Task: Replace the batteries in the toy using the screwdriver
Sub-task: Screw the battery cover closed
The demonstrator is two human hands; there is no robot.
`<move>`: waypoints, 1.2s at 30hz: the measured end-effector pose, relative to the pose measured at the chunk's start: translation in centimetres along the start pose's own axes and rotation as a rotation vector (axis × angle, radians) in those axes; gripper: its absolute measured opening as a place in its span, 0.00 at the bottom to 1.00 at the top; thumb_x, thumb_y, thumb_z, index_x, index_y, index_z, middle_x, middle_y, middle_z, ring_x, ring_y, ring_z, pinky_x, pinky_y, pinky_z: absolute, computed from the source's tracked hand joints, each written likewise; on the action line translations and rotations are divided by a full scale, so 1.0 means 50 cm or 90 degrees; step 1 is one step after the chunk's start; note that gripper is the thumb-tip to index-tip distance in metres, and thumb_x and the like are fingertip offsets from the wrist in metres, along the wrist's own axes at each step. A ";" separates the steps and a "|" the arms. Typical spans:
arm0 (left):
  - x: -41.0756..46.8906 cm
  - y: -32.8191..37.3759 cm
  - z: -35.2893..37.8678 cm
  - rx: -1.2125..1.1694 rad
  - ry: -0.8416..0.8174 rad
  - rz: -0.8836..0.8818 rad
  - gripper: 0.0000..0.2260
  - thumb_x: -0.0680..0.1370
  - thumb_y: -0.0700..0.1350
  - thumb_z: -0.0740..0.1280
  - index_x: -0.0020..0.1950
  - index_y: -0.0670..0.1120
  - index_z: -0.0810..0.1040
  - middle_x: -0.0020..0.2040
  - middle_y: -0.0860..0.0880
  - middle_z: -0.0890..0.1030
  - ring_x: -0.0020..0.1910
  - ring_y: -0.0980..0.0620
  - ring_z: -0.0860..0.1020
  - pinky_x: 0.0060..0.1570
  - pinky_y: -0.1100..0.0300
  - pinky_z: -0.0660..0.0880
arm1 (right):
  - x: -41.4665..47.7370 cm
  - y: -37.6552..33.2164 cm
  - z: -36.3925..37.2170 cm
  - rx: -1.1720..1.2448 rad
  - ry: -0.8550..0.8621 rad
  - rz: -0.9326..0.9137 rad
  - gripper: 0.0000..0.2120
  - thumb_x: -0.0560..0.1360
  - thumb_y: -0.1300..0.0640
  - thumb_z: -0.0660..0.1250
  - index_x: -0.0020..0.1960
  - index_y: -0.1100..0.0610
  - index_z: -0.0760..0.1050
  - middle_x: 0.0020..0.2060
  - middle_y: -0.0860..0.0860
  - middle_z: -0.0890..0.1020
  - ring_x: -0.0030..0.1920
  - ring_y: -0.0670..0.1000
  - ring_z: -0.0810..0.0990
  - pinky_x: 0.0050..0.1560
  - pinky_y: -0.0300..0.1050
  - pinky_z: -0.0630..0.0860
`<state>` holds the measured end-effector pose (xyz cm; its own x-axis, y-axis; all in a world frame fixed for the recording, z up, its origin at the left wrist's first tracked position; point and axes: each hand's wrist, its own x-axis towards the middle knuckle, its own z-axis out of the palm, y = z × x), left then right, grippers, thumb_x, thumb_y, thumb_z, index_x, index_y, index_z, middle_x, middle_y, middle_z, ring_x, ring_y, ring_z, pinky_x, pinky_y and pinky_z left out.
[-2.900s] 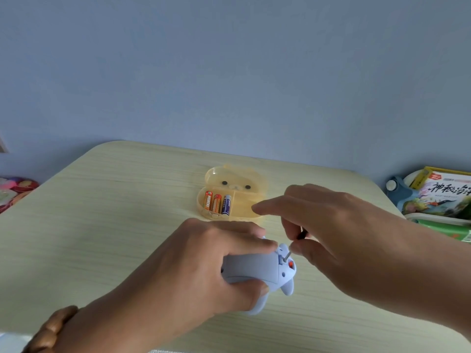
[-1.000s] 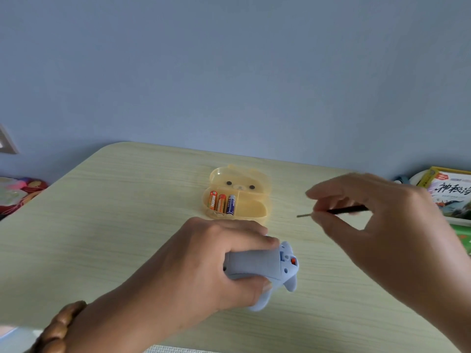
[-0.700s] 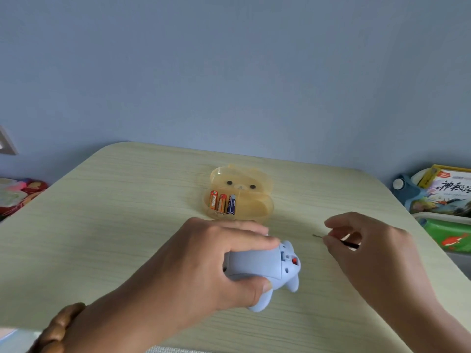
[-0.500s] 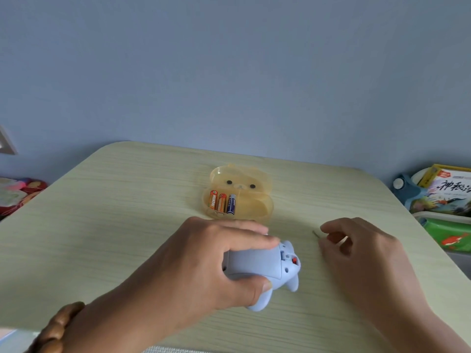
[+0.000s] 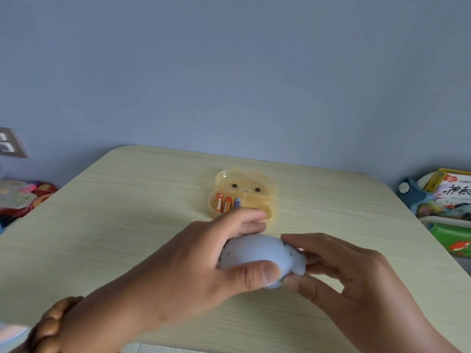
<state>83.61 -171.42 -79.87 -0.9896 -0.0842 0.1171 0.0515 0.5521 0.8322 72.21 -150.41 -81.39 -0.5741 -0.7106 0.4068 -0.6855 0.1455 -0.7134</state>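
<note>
A pale wood-grain table (image 5: 122, 225) with rounded far corners fills the lower half of the frame; just right of centre, toward its far edge, lies an open yellow bear-faced case (image 5: 243, 197), lid folded back flat on the surface; three batteries (image 5: 227, 203) lie side by side in the left part of its tray; whether the blue toy (image 5: 257, 258) at lower centre touches the tabletop cannot be told.

Matt plastic toy (image 5: 257, 253), wood-grain table (image 5: 127, 212)
</note>
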 end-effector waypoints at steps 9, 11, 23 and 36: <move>0.007 0.030 -0.026 0.098 0.086 0.051 0.33 0.67 0.62 0.76 0.68 0.70 0.64 0.52 0.60 0.83 0.48 0.58 0.83 0.46 0.67 0.78 | 0.060 -0.048 -0.004 0.218 -0.036 0.214 0.17 0.76 0.36 0.64 0.54 0.45 0.82 0.30 0.52 0.84 0.26 0.53 0.80 0.28 0.47 0.75; 0.014 0.014 -0.044 0.064 0.075 0.048 0.29 0.69 0.63 0.74 0.67 0.68 0.67 0.51 0.56 0.84 0.46 0.53 0.84 0.48 0.58 0.80 | 0.068 -0.043 -0.012 0.162 -0.118 0.185 0.26 0.69 0.33 0.71 0.64 0.39 0.73 0.40 0.48 0.86 0.33 0.51 0.84 0.35 0.45 0.80; 0.202 -0.032 -0.266 0.089 0.062 -0.019 0.35 0.59 0.59 0.82 0.65 0.67 0.76 0.62 0.58 0.82 0.58 0.56 0.83 0.65 0.49 0.77 | 0.365 0.016 0.002 -0.151 -0.069 0.020 0.27 0.65 0.30 0.72 0.59 0.41 0.79 0.43 0.41 0.83 0.42 0.42 0.81 0.43 0.37 0.79; 0.309 -0.256 -0.262 -0.008 0.200 -0.084 0.23 0.75 0.39 0.76 0.68 0.47 0.77 0.59 0.55 0.84 0.57 0.64 0.82 0.56 0.69 0.77 | 0.518 0.149 0.135 -0.268 -0.146 0.101 0.29 0.69 0.31 0.69 0.64 0.46 0.76 0.50 0.44 0.81 0.51 0.49 0.79 0.54 0.49 0.79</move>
<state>69.40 -190.66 -81.63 -0.8978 -0.4071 0.1681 -0.0706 0.5098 0.8574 55.27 -172.40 -80.02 -0.6054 -0.7832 0.1421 -0.7457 0.4956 -0.4453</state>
